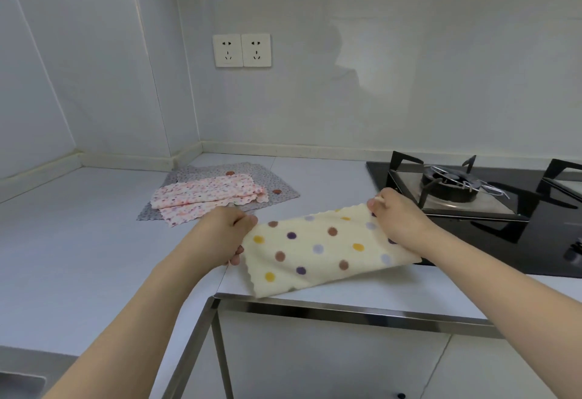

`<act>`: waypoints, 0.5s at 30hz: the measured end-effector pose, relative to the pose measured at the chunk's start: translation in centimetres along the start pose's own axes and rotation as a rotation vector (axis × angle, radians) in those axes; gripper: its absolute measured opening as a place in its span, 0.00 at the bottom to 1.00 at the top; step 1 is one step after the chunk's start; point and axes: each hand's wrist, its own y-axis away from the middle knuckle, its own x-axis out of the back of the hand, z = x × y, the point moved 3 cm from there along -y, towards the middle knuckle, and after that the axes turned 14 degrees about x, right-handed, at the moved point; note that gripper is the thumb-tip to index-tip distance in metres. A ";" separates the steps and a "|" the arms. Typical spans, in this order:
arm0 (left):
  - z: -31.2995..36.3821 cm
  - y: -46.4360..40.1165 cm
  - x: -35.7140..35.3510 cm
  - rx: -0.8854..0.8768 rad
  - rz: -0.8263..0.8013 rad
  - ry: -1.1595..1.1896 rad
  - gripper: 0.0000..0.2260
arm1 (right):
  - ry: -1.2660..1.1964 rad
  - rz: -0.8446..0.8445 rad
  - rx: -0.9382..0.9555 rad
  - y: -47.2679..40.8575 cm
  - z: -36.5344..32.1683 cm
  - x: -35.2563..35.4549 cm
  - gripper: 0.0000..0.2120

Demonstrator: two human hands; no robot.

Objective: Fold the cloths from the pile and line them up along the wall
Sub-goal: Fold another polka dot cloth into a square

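Pile, far left: a pink speckled cloth with scalloped edges is seen lying rumpled on a grey speckled cloth, both on the pale grey surface near the corner of the wall. Neither is folded yet, so they are judged to be waiting their turn.

Left hand: the left hand is curled round the left short edge of the cream cloth with yellow, brown and purple dots, thumb side uppermost; the edge is clamped, not merely touched.

Cloth in hand: the cream dotted cloth is held stretched between both hands, just above or on the front lip of the surface, its near edge close to the steel trim. It appears already doubled lengthwise, though the layers cannot be counted.

Right hand: the right hand pinches the far right corner, fingers closed on the scalloped edge.

Hob, right: the black glass gas hob with a steel burner lies just beside the cloth's right end.

Doing it well: the cloth is best kept taut, the corners matched before the fold is pressed, and the right end kept off the hob.

Placement: the strip along the wall is judged the spot to be used.
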 end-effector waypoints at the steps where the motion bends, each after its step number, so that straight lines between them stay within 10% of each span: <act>1: -0.6 -0.7 -0.3 -0.011 0.045 -0.065 0.17 | 0.017 -0.020 0.004 -0.4 0.2 -1.1 0.11; 15: -1.0 -5.3 -3.2 -0.005 0.156 -0.495 0.08 | 0.518 -0.205 0.176 -5.1 1.8 -5.5 0.10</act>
